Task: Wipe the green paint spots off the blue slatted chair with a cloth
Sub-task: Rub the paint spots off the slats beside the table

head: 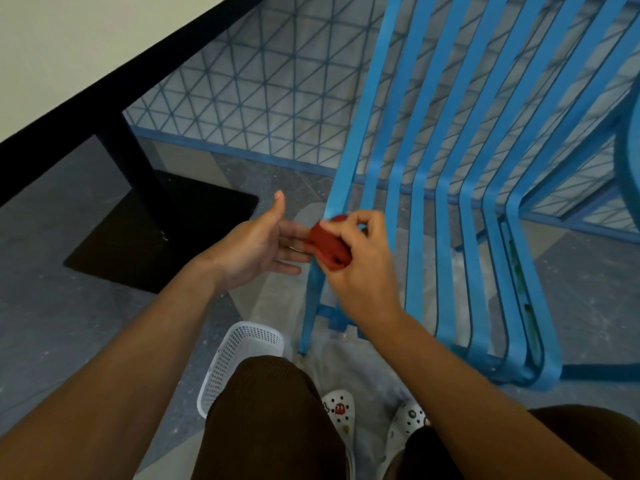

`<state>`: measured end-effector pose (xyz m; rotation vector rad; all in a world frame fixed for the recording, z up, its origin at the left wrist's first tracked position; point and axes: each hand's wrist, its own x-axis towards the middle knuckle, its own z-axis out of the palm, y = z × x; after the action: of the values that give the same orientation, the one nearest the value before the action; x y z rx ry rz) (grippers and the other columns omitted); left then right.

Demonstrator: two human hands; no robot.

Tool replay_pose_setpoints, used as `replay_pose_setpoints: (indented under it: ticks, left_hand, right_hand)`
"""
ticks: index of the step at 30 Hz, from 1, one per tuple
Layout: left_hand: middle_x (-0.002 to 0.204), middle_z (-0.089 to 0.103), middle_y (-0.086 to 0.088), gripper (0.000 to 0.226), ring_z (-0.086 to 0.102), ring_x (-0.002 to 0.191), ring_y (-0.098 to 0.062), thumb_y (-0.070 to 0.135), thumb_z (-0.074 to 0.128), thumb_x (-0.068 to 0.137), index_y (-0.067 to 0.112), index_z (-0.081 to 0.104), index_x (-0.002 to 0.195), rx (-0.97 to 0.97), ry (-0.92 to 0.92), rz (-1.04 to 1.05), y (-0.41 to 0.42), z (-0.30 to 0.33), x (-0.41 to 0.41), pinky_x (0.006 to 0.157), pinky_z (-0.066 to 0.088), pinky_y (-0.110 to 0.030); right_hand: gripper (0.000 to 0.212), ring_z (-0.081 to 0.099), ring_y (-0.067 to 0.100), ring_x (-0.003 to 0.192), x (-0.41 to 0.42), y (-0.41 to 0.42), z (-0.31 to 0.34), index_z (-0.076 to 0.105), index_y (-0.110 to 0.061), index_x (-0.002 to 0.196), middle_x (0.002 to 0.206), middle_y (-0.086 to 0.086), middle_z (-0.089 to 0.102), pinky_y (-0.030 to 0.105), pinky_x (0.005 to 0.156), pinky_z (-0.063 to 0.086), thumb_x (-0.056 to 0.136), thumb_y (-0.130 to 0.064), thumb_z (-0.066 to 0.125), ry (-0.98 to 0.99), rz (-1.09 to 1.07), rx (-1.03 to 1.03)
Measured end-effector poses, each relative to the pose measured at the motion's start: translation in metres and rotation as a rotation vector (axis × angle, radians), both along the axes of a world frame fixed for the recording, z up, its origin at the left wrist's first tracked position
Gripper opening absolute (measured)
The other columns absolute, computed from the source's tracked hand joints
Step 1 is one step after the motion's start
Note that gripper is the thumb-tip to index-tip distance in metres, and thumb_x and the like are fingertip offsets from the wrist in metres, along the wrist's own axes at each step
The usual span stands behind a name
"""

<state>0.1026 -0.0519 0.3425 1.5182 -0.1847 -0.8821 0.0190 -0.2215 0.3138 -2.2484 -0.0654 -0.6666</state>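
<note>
Here the right hand (360, 261) pinched a folded red cloth (327, 249) while the left hand (256, 244) lay wide open, fingertips touching it

Blue chair (446, 188), red cloth (327, 247)

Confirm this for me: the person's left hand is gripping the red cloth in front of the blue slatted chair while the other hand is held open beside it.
Not quite: the hands are swapped. In the head view, the right hand grips the red cloth in front of the blue slatted chair, while the left hand is held open beside it.
</note>
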Motion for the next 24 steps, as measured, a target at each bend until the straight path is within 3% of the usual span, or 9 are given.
replay_pose_setpoints:
  ticks: [4, 7, 10, 14, 20, 24]
  left_hand:
    - [0.118, 0.073, -0.013, 0.091, 0.07, 0.112, -0.026, 0.075, 0.024, 0.085, 0.004, 0.065, 0.126, -0.026, 0.003, -0.021, 0.001, -0.002, -0.003, 0.095, 0.052, -0.04]
    - [0.12, 0.073, -0.01, 0.085, 0.069, 0.114, -0.022, 0.071, 0.025, 0.087, 0.008, 0.066, 0.127, -0.008, -0.036, -0.047, 0.003, -0.005, -0.01, 0.099, 0.051, -0.039]
    - [0.122, 0.073, -0.005, 0.065, 0.069, 0.115, -0.019, 0.06, 0.039, 0.091, 0.013, 0.065, 0.128, 0.008, -0.124, -0.072, 0.005, -0.006, -0.015, 0.103, 0.051, -0.042]
    - [0.12, 0.073, -0.002, 0.044, 0.068, 0.115, -0.014, 0.042, 0.059, 0.088, 0.017, 0.068, 0.123, 0.052, -0.226, -0.048, 0.005, -0.008, -0.02, 0.105, 0.051, -0.045]
    - [0.124, 0.072, -0.001, 0.04, 0.067, 0.119, -0.016, 0.036, 0.056, 0.094, 0.017, 0.064, 0.128, -0.006, -0.172, -0.015, 0.008, -0.011, -0.024, 0.105, 0.051, -0.047]
    - [0.127, 0.071, 0.002, 0.034, 0.064, 0.122, -0.013, 0.028, 0.049, 0.102, 0.018, 0.062, 0.133, -0.015, -0.185, -0.029, 0.008, -0.012, -0.027, 0.105, 0.05, -0.044]
  right_hand:
    - [0.044, 0.059, 0.023, 0.104, -0.022, 0.006, -0.032, 0.069, -0.018, 0.121, 0.119, 0.01, 0.05, 0.038, 0.076, 0.062, 0.079, -0.023, 0.084, 0.018, -0.002, -0.171]
    - [0.043, 0.059, 0.022, 0.1, -0.025, 0.01, -0.035, 0.07, -0.02, 0.12, 0.117, 0.009, 0.051, 0.037, 0.071, 0.061, 0.079, -0.027, 0.083, 0.021, -0.02, -0.198]
    - [0.038, 0.057, 0.016, 0.096, -0.022, 0.007, -0.025, 0.072, -0.02, 0.116, 0.111, 0.006, 0.051, 0.036, 0.067, 0.06, 0.081, -0.026, 0.083, 0.027, 0.016, -0.173]
    - [0.037, 0.056, 0.009, 0.1, -0.013, 0.0, -0.008, 0.07, -0.027, 0.117, 0.114, -0.001, 0.05, 0.031, 0.08, 0.058, 0.082, -0.025, 0.082, 0.038, 0.008, -0.03]
    - [0.043, 0.051, 0.005, 0.107, -0.022, 0.003, -0.029, 0.067, -0.021, 0.122, 0.119, 0.006, 0.051, 0.024, 0.083, 0.055, 0.083, -0.034, 0.076, -0.001, 0.025, -0.061]
    - [0.044, 0.058, 0.018, 0.099, -0.03, 0.002, -0.04, 0.066, -0.022, 0.119, 0.115, 0.006, 0.052, 0.036, 0.071, 0.061, 0.079, -0.028, 0.084, 0.022, 0.042, -0.179]
